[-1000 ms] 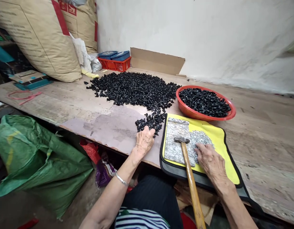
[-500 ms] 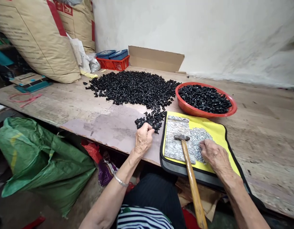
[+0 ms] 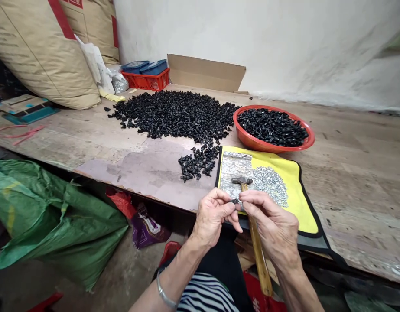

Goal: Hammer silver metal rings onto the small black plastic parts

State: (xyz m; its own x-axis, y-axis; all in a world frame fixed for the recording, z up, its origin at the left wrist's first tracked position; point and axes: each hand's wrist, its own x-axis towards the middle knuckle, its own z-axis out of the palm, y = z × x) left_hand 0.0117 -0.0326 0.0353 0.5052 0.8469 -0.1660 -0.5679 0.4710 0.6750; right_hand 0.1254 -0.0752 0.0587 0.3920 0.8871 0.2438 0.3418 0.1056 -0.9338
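Note:
My left hand (image 3: 213,214) and my right hand (image 3: 271,221) meet above the near edge of the yellow mat (image 3: 297,190). Both pinch at a small black plastic piece (image 3: 234,201) held between their fingertips. Under my right hand lies a hammer (image 3: 255,234), its head on a pitted metal plate (image 3: 235,175), its wooden handle pointing toward me. A heap of small silvery nails (image 3: 271,184) lies on the mat beside the plate. A little cluster of black pieces (image 3: 198,164) sits just left of the mat.
A wide pile of black pieces (image 3: 177,115) covers the middle of the wooden table (image 3: 349,173). A red bowl (image 3: 252,141) full of them stands beyond the mat. Brown sacks (image 3: 40,56), a red basket (image 3: 147,80) and cardboard (image 3: 204,73) line the back. A green bag (image 3: 53,216) lies below left.
My left hand left the small cluster with a black piece, and my right hand left the nails. Both came together near the mat's front edge. The camera shifted slightly right.

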